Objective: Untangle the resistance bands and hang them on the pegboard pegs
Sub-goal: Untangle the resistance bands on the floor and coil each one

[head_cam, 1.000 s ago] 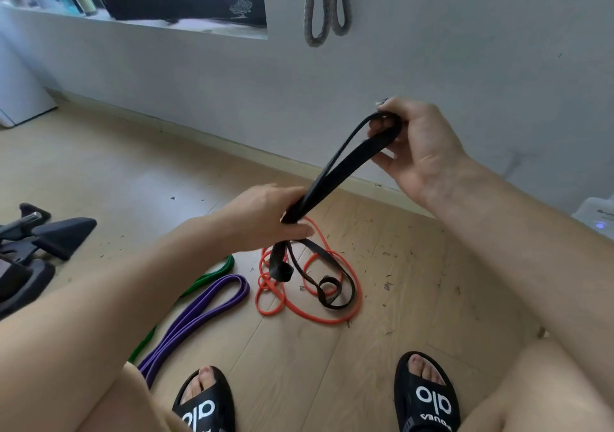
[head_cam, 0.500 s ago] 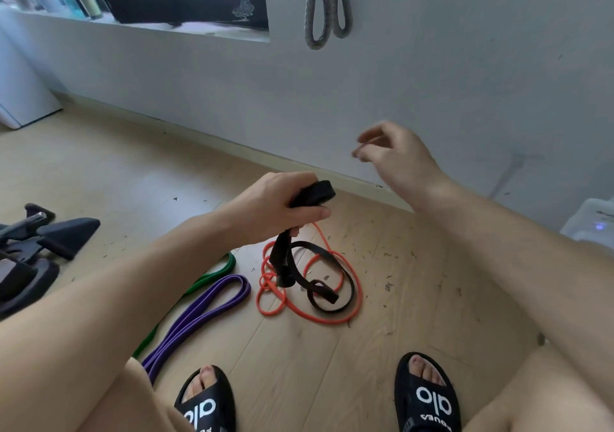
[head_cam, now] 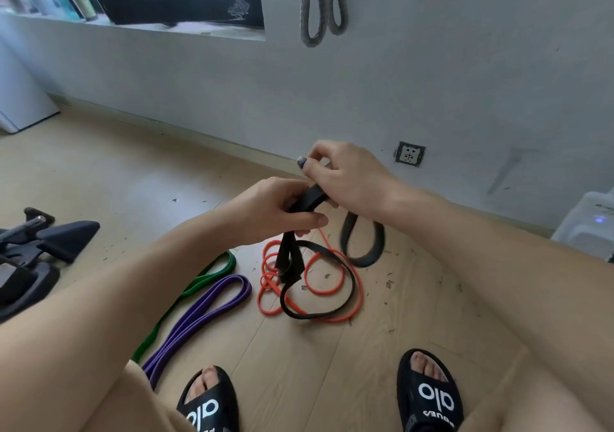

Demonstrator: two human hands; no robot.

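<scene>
My left hand (head_cam: 275, 210) grips a black resistance band (head_cam: 292, 258) near its top fold. My right hand (head_cam: 345, 175) has its fingers curled on the same fold, right beside the left hand. A blurred loop of the black band hangs below my right hand, and its lower loops trail onto the wooden floor over a coiled orange band (head_cam: 312, 282). A purple band (head_cam: 199, 315) and a green band (head_cam: 196, 285) lie stretched out on the floor to the left. A grey band (head_cam: 320, 2) hangs on the wall above; its peg is out of view.
Black exercise equipment (head_cam: 40, 248) sits on the floor at far left. A wall socket (head_cam: 410, 154) is low on the grey wall. A white device (head_cam: 591, 222) stands at right. My feet in black slides (head_cam: 428, 395) are at the bottom. A window ledge runs along the upper left.
My right hand let go of the stretched black band, swung free, then came back to the fold at my left hand. The band now hangs slack in more loops.
</scene>
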